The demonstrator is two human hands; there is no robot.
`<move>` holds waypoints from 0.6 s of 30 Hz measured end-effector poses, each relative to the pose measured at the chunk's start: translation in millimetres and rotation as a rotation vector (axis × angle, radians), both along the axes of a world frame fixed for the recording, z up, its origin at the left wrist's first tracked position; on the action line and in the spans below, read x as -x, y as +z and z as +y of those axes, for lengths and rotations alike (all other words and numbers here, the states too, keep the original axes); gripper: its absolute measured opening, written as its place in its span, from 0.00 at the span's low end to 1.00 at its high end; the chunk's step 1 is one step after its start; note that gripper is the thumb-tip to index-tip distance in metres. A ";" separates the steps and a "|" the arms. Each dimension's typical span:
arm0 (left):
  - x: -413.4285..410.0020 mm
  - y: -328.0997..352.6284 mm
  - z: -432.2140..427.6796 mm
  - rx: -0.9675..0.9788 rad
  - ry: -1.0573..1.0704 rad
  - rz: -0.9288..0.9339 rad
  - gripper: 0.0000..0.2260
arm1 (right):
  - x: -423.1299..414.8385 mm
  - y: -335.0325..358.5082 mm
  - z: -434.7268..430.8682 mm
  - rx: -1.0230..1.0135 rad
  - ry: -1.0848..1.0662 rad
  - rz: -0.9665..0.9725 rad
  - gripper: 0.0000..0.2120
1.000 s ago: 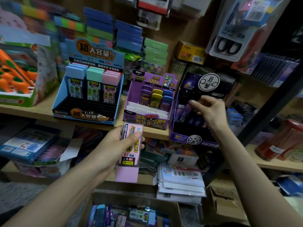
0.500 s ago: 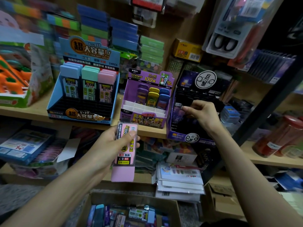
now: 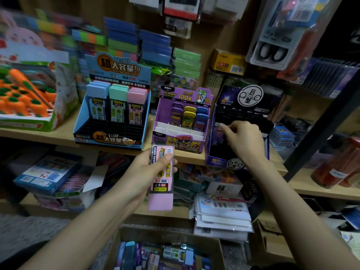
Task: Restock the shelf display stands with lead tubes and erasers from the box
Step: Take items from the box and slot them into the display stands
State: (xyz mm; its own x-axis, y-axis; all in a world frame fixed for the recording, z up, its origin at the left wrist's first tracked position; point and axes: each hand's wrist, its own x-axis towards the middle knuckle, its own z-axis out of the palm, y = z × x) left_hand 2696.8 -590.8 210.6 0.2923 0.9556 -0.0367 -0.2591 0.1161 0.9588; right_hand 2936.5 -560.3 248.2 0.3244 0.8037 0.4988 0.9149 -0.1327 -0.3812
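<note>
Pink lead tube (image 3: 161, 172), long axis upright, clasped in my left hand (image 3: 140, 172) below and right of the blue stand (image 3: 109, 140)'s pink column (image 3: 136, 106); my right hand (image 3: 243, 141) pinches a purple tube (image 3: 221, 131) at the dark stand (image 3: 216, 159).

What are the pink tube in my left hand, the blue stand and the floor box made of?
Pink tube: looks like clear glossy plastic, from glints over its printed label, with an opaque matte pink cap. Blue stand: printed cardboard, seemingly, with folded edges and a slight sheen. Box: plain brown cardboard, matte, probably corrugated, going by its raw rim.
</note>
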 end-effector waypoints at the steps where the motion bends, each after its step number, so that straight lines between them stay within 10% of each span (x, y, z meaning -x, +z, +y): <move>1: 0.0 0.4 -0.4 0.003 0.017 -0.015 0.04 | 11.2 3.1 -7.3 -0.007 0.033 0.004 0.20; 8: 9.7 10.6 4.0 0.037 0.205 -0.197 0.05 | 111.9 -23.4 -63.5 0.569 0.739 0.726 0.12; 18: 49.8 19.0 -1.0 0.051 0.248 -0.165 0.06 | 122.8 -31.7 -63.0 0.390 0.713 1.229 0.05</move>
